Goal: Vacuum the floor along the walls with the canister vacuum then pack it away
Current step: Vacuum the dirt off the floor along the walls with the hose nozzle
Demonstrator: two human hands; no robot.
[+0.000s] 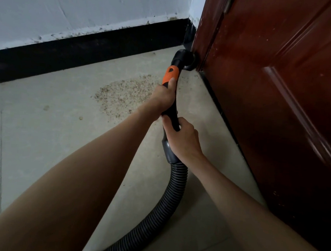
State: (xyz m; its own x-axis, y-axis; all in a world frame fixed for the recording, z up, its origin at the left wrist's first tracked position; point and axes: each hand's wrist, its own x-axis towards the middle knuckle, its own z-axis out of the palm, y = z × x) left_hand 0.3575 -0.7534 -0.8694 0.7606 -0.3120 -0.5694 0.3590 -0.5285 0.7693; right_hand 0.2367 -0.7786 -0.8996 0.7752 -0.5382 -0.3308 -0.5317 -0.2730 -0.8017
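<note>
The vacuum's black and orange handle (170,76) points toward the floor corner by the door. Its black nozzle (184,58) touches the bottom edge of the dark red door (266,91). My left hand (163,98) grips the handle just below the orange part. My right hand (183,137) grips the lower black end of the handle, above the grey cuff (169,154). The ribbed black hose (167,201) curves down and off the bottom edge. The canister is out of view.
A patch of sandy crumbs (124,94) lies on the pale tiled floor (47,129) left of my left hand. A black skirting board (88,53) runs under the white wall (80,13). The door stands along the right side.
</note>
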